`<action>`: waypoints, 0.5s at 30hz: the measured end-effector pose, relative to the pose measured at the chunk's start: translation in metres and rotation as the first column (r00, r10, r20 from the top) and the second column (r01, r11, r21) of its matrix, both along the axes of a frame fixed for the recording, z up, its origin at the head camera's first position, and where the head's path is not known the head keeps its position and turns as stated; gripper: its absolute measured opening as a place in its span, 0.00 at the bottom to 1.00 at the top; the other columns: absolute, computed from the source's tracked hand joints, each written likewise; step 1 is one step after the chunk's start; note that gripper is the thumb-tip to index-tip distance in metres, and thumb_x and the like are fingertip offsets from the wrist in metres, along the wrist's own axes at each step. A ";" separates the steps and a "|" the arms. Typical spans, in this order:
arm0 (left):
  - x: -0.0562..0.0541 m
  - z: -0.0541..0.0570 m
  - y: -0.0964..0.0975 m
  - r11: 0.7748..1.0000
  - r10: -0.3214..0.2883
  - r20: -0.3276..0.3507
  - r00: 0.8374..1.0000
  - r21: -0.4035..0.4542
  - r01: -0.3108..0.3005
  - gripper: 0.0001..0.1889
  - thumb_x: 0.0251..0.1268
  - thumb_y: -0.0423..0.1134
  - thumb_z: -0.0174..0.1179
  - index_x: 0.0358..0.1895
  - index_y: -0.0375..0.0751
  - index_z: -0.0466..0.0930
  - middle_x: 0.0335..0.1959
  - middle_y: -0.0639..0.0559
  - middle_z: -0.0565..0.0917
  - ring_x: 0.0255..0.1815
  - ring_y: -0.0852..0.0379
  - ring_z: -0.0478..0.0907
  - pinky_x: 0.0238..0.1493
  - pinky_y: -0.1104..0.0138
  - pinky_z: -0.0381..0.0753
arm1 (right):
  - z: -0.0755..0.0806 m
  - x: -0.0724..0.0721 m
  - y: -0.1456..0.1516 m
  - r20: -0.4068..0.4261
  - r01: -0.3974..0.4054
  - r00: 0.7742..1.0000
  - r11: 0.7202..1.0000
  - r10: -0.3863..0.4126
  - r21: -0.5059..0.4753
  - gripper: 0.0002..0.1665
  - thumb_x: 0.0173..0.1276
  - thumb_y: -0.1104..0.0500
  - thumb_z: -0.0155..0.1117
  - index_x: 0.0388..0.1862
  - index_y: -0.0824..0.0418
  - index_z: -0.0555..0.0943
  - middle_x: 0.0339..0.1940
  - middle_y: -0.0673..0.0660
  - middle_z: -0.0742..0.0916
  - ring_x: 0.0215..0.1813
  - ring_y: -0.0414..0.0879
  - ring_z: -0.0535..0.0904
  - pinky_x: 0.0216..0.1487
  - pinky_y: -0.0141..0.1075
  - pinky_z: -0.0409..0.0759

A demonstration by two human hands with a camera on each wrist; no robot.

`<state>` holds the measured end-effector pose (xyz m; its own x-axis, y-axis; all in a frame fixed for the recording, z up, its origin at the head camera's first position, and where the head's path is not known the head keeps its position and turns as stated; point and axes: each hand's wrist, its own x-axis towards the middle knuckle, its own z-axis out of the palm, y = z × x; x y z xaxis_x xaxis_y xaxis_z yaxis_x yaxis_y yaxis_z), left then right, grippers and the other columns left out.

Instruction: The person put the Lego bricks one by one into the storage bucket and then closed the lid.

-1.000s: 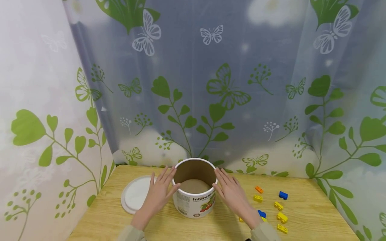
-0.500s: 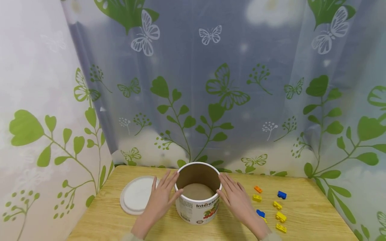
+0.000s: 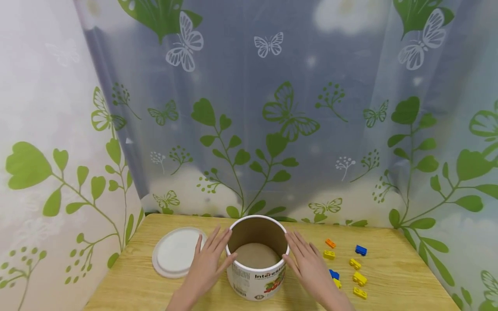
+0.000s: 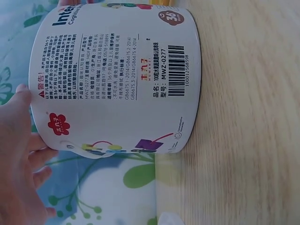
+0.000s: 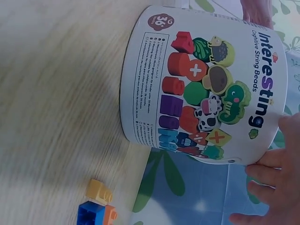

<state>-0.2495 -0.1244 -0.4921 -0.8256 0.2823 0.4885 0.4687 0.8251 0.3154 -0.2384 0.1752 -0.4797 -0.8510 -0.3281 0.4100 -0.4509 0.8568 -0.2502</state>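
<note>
A white round tub (image 3: 239,280) with a printed label stands lidless on the table, its brown inside showing nothing but the bottom. My left hand (image 3: 208,263) touches the left side of its rim with straight fingers, the thumb toward the front. On the opposite side, my right hand (image 3: 309,265) rests straight fingertips against the rim. The left wrist view shows a barcode and small print on the tub (image 4: 117,117), with the thumb at the rim. Pictures of toy beads cover the tub's side (image 5: 197,93) in the right wrist view.
A white round lid (image 3: 177,252) lies flat to the left, partly behind my left hand. Several toy bricks are scattered on the right, among them a blue brick (image 3: 361,250), a yellow brick (image 3: 359,278) and an orange brick (image 3: 330,243). A patterned curtain (image 3: 249,129) hangs behind the table (image 3: 128,280).
The tub has come nearer to me and slightly right, with both hands moving along at its rim. The lid and bricks have stayed in place on the table.
</note>
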 end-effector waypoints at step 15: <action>0.017 0.000 0.002 1.000 -0.004 -0.002 1.000 -0.028 0.004 0.34 0.73 0.58 0.57 0.75 0.42 0.69 0.76 0.51 0.69 0.79 0.45 0.60 0.75 0.35 0.50 | 0.000 0.018 0.004 0.011 0.011 1.000 1.000 -0.011 -0.012 0.36 0.79 0.45 0.56 0.78 0.60 0.67 0.78 0.57 0.71 0.79 0.56 0.63 0.71 0.62 0.67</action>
